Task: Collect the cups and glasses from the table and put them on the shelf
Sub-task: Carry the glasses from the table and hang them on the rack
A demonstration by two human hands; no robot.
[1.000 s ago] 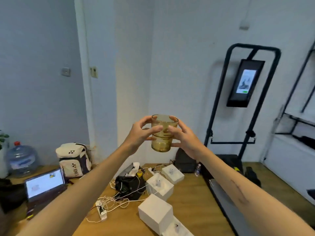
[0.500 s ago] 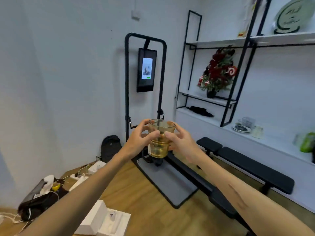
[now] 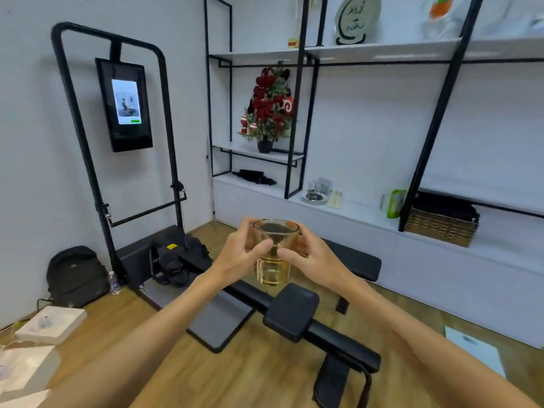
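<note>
Right now both hands hold one amber glass (image 3: pixel 275 254) up in mid-air, approx centre of view, over the wooden floor (image 3: pixel 241 375) and above a black padded workout bench (image 3: pixel 297 313). Left hand (image 3: pixel 240 254) wraps it from the left side, thumb across the front, fingers curled round the back near the rim. Right hand (image 3: pixel 309 256) mirrors that from the right, thumb tip on the front wall almost meeting the left thumb. So each grip is clamped on the glass, not loose. Glass stands upright, mouth open to the top; its lower half looks stepped, maybe 2 glasses nested, can't tell for sure.

Behind it, well apart, the white shelf (image 3: pixel 362 212) w/ black metal frame runs along the wall. On its low ledge: a small tray of clear glasses (image 3: pixel 316 191), a pale cup (image 3: pixel 335 198) just beside the tray, a green packet (image 3: pixel 396 203), and a wicker basket (image 3: pixel 441 226) further right. A red flower arrangement (image 3: pixel 269 108) sits one level up. Top level carries a round plate w/ writing (image 3: pixel 356 19).

Left side: a black frame w/ a lit screen (image 3: pixel 125 104) against the wall, a black backpack (image 3: pixel 76 275) on the floor near it, white boxes (image 3: pixel 51 323) at the lower left edge.
</note>
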